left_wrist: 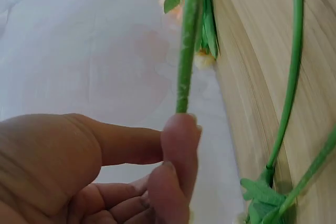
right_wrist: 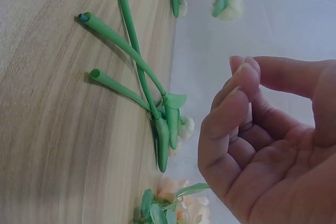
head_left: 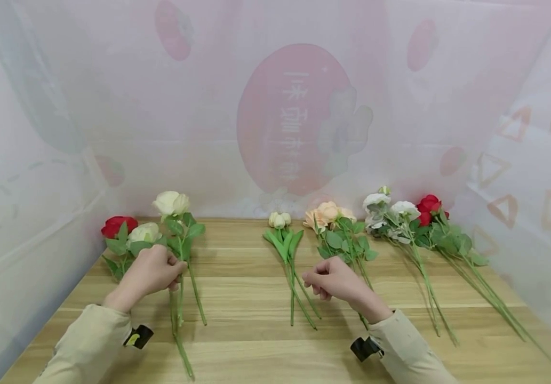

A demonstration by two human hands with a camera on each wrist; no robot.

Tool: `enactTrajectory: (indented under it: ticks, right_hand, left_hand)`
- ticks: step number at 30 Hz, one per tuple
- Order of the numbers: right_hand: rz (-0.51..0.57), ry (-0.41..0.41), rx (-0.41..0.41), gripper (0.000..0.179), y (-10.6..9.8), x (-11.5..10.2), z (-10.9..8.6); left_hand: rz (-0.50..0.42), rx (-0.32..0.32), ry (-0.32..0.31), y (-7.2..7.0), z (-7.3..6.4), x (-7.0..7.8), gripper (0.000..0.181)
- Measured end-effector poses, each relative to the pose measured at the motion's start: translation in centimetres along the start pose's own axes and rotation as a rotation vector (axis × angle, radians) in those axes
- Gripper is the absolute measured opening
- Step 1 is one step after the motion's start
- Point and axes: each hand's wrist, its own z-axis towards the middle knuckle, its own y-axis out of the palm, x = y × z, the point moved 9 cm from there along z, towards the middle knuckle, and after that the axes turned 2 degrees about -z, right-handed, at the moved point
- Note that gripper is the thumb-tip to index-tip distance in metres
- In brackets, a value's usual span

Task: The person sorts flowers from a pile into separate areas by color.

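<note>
My left hand [head_left: 157, 272] pinches a green stem [left_wrist: 190, 45] between thumb and fingertips. In the head view this stem runs up to a cream-white rose [head_left: 172, 204] with green leaves, held upright at the left. Beside and partly behind the left hand lie a red rose [head_left: 119, 226] and a second pale rose [head_left: 144, 233]. My right hand [head_left: 336, 280] hovers with loosely curled fingers, thumb near the index fingertip, and holds nothing. Just left of it are white tulips [head_left: 280, 220] with crossed green stems [right_wrist: 123, 43] on the table.
Peach flowers [head_left: 328, 213] lie behind the right hand, their stems partly hidden by it. Farther right are white flowers [head_left: 390, 209] and red roses [head_left: 430, 208] with long stems. A printed cloth [head_left: 208, 133] encloses the back and sides of the wooden table [head_left: 237, 320].
</note>
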Motion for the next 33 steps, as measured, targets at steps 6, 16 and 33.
enactTrajectory:
  ticks: [6, 16, 33]
  right_hand:
    - [0.010, -0.007, 0.002, 0.027, 0.1, -0.1, 0.0]
    - [0.004, -0.008, -0.008, 0.028, 0.5, -0.5, -0.1]
    - [0.151, -0.075, 0.011, 0.027, 4.2, -5.7, -0.3]
  left_hand:
    - [-0.116, 0.076, 0.046, -0.1, -0.1, 1.6, 0.033]
    - [-0.314, 0.173, 0.161, 2.1, -0.9, 5.2, 0.020]
    - [-0.477, 0.069, 0.309, 5.4, -3.8, 10.8, 0.021]
